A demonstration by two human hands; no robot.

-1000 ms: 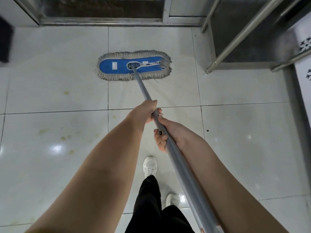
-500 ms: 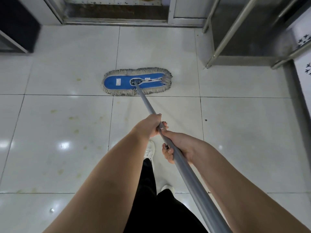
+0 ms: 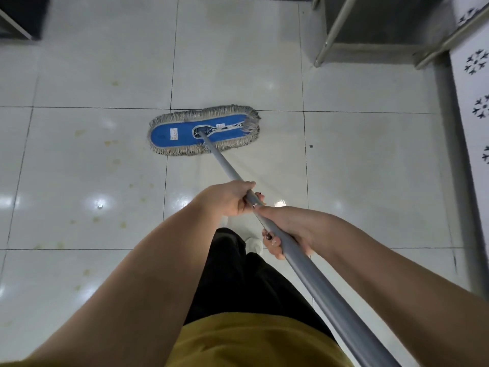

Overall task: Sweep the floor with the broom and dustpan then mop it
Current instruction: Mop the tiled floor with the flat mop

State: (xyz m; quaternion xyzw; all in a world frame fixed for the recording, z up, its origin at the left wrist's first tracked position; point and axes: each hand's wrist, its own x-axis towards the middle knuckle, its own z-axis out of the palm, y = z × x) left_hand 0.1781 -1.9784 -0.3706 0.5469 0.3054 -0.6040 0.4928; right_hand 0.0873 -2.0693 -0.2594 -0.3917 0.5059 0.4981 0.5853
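Observation:
A flat mop head point(image 3: 185, 131), blue on top with a grey fringe, lies on the white tiled floor point(image 3: 357, 168) ahead of me, its right end slightly turned away. Its grey metal handle point(image 3: 225, 165) runs back toward me. My left hand point(image 3: 229, 198) grips the handle further down its length, and my right hand point(image 3: 291, 229) grips it just behind, fingers curled round it. No broom or dustpan is in view.
Yellowish stains point(image 3: 113, 144) dot the tiles to the left of the mop. A metal frame with legs point(image 3: 325, 46) stands at the back right beside a white patterned panel point(image 3: 473, 83). A dark object point(image 3: 21, 17) sits at the back left. My shoe point(image 3: 254, 243) shows below my hands.
The mop head has been pulled back toward me across a tile seam, and its right end has swung slightly away. The doorway at the far edge has left the view. Both hands kept their grip.

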